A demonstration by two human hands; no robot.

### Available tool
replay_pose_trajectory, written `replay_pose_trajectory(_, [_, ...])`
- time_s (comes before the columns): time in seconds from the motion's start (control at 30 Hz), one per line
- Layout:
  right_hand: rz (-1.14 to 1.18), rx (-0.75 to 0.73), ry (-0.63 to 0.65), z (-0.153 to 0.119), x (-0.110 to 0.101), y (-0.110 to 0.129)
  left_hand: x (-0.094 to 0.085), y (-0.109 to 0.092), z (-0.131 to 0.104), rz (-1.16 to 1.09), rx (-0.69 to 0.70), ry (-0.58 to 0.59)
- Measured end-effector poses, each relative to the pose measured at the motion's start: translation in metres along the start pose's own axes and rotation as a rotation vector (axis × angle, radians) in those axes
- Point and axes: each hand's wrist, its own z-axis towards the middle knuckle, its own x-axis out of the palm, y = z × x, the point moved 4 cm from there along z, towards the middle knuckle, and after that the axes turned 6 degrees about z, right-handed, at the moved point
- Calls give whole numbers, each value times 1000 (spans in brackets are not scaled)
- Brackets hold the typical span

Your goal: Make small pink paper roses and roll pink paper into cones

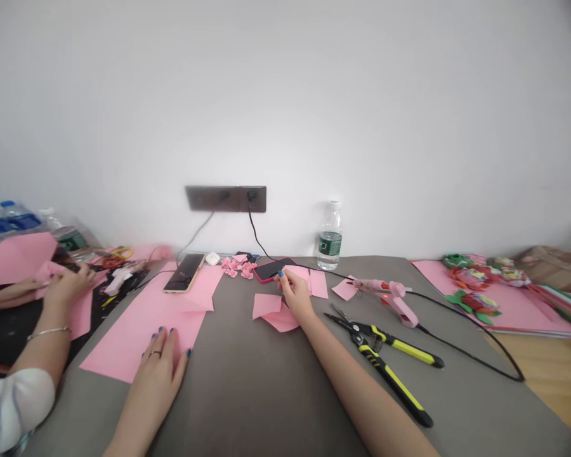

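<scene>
My left hand lies flat with fingers stretched over a large pink paper sheet. Farther off, my right hand has thumb and forefinger drawn together by the lower edge of a phone in a pink case; whatever sits between the fingertips is hidden. Small pink paper pieces lie beneath and beside that hand, with another paper square just to its right. Folded pink paper flowers are grouped left of the phone. A second phone rests on the big sheet.
Right of my hand are a pink glue gun with a looping black cord and yellow-black pliers. A water bottle stands against the wall. Crafted flowers lie far right. At left, another person's hands handle pink paper.
</scene>
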Motion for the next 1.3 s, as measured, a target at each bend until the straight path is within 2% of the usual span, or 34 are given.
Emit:
replay_pose_trajectory(0.13, [-24,13,0,-1,1,-4,-2,-3,0,57,42,-8])
replay_pose_trajectory(0.37, [-74,5,60,-4,3,-5,-5,-20,-3,143,33,-33])
replay_pose_trajectory(0.5, [-108,-64,131,-12,2,6,-12,-7,17,90,-16,120])
replay_pose_trajectory(0.53, [-115,-84,168,-16,2,10,-16,-1,26,74,-54,136])
replay_pose_trajectory(0.57, [-121,-102,212,-20,2,13,-21,3,36,63,-61,103])
replay_pose_trajectory(0.6, [-126,-117,263,-25,2,16,-26,3,47,54,-14,42])
replay_pose_trajectory(0.7, [-148,-123,387,-39,-2,22,-32,-8,76,1,273,-73])
replay_pose_trajectory(0.8, [-169,-74,395,-46,-7,23,-35,-19,96,-102,358,-162])
replay_pose_trajectory(0.9, [-150,-15,341,-44,-9,19,-42,-31,106,-166,404,-192])
replay_pose_trajectory(1.0, [-89,58,255,-34,-10,13,-56,-46,101,-215,427,-231])
replay_pose_trajectory(1.13, [51,158,120,-19,-19,6,-69,-72,73,-396,508,-281])
replay_pose_trajectory(1.17, [93,179,84,-17,-24,6,-67,-79,63,-452,539,-259])
replay_pose_trajectory(1.23, [181,218,21,-15,-35,8,-57,-92,44,-525,579,-146])
replay_pose_trajectory(1.3, [265,254,-21,-17,-44,13,-42,-102,31,-594,545,34])
